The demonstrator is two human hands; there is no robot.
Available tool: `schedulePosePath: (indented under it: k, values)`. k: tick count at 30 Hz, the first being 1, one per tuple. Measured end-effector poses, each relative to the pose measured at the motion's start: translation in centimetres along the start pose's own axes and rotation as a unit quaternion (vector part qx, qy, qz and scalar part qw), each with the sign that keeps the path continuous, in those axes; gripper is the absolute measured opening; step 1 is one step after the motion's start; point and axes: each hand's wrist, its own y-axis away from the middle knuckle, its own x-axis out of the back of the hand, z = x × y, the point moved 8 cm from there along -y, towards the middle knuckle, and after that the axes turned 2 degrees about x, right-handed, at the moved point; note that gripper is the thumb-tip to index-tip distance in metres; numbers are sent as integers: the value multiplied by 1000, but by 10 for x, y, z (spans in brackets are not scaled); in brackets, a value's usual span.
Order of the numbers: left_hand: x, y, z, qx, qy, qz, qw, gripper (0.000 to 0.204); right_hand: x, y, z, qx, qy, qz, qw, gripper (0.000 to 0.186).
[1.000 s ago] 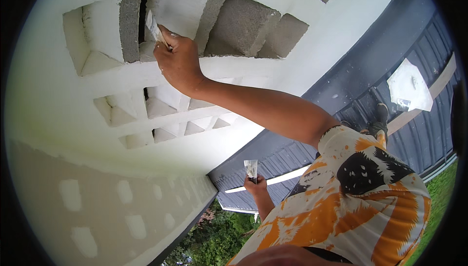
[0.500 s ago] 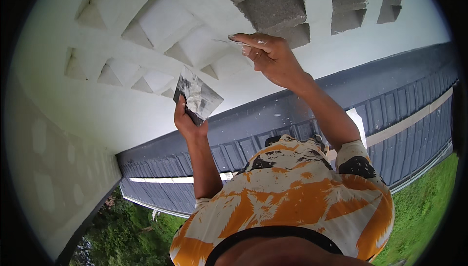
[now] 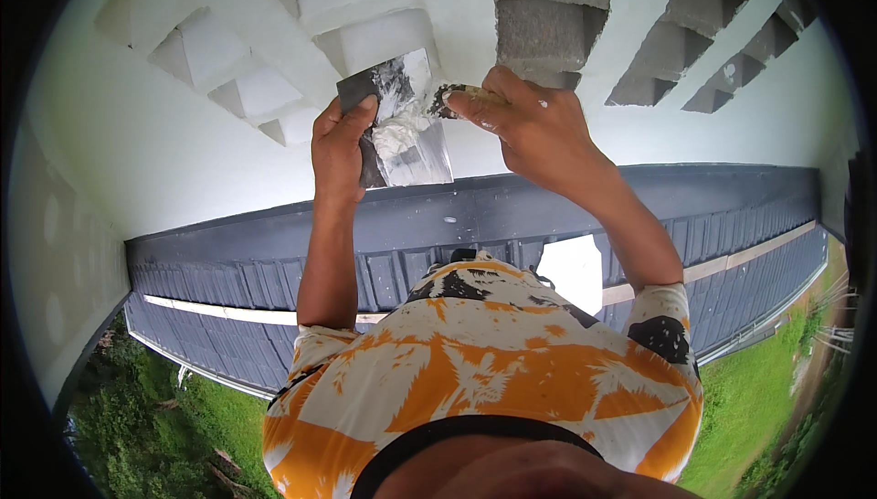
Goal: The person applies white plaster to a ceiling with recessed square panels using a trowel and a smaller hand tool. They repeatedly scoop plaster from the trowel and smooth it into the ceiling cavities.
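Observation:
My left hand [image 3: 338,150] grips a broad steel filling blade [image 3: 431,153] by its dark back edge, thumb on top. A lump of white putty [image 3: 396,136] lies smeared across the blade's face. Closed round a small putty knife [image 3: 444,100], my right hand [image 3: 541,126] holds its putty-spattered end against the right side of the filling blade, close to the lump. The knife's blade is largely hidden by putty and fingers. White specks of putty stick to the right hand's fingers and knuckles.
Beyond my hands stands a white wall [image 3: 210,170] with deep block recesses, some coated white, others bare grey [image 3: 548,33]. Below runs a dark ribbed roof [image 3: 237,275] with a wooden batten [image 3: 749,257] and a white sheet [image 3: 573,272]. Grass [image 3: 744,408] lies farther down.
Both hands have come together; the putty knife has moved from the wall down to the filling blade. The left hand has raised and turned that blade. My view has swung round.

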Motion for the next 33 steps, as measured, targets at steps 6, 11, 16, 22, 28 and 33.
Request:
schedulePosePath:
  k: [6,11,16,22,28,33]
  values:
    - [21,-8,-13,-3,9,-8,1000,19,-3,-7,-16,66,12,-60,996,35]
    - [1,-1,-5,40,-12,-86,995,20,-11,-23,-26,113,39,-27,992,28]
    - [18,-4,-18,24,-16,-52,998,22,-23,-21,-33,128,62,-75,987,22]
    - [56,-6,-20,-31,191,71,978,26,-10,-10,-18,46,-9,-65,997,30]
    - [31,1,-78,111,342,138,923,25,-54,18,-7,1,-146,58,988,56]
    - [44,2,-89,75,350,137,924,26,-38,38,6,-9,92,24,995,61]
